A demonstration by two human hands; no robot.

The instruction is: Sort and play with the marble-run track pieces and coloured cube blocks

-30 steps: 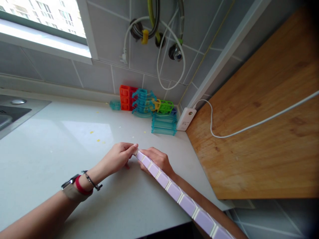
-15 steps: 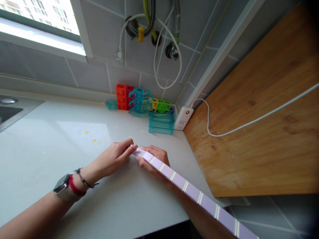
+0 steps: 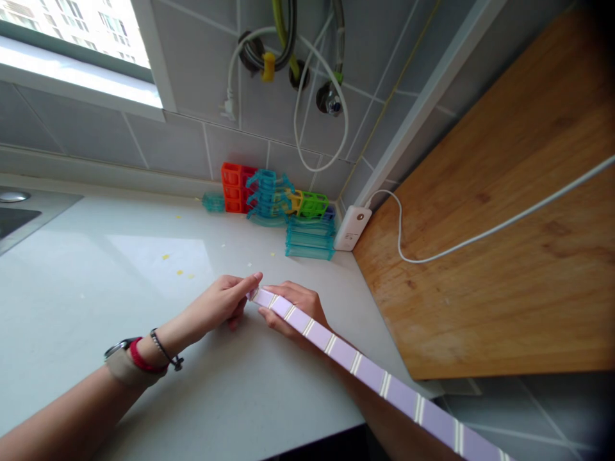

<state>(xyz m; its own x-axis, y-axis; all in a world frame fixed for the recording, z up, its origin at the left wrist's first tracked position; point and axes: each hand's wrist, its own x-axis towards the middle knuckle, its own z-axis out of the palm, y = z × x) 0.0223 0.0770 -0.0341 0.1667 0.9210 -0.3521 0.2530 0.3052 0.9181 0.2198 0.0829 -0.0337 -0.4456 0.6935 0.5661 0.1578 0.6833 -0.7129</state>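
A long, stiff-looking lavender strip (image 3: 343, 354), divided into segments by pale double bands, slants from the middle of the view down to the lower right edge, where it leaves the picture. My right hand (image 3: 298, 306) is wrapped round it near its far end, thumb on the near side and fingers behind. At the very tip is my left hand (image 3: 229, 299), its fingers curled against the strip's end and the thumb lying just above it. The left fingertips are partly hidden, so their exact contact with the tip is hard to see.
Red plastic pieces (image 3: 232, 187), turquoise pieces (image 3: 310, 239) and a green one (image 3: 313, 205) stand by the tiled wall. A white power bank (image 3: 354, 228) with a cable leans beside a wooden board (image 3: 500, 224). Yellow scraps (image 3: 179, 273) dot the white counter (image 3: 72, 307).
My left hand has turned at the wrist, and its thumb has lifted from the strip's tip to just above it. The right hand and the strip have barely shifted.
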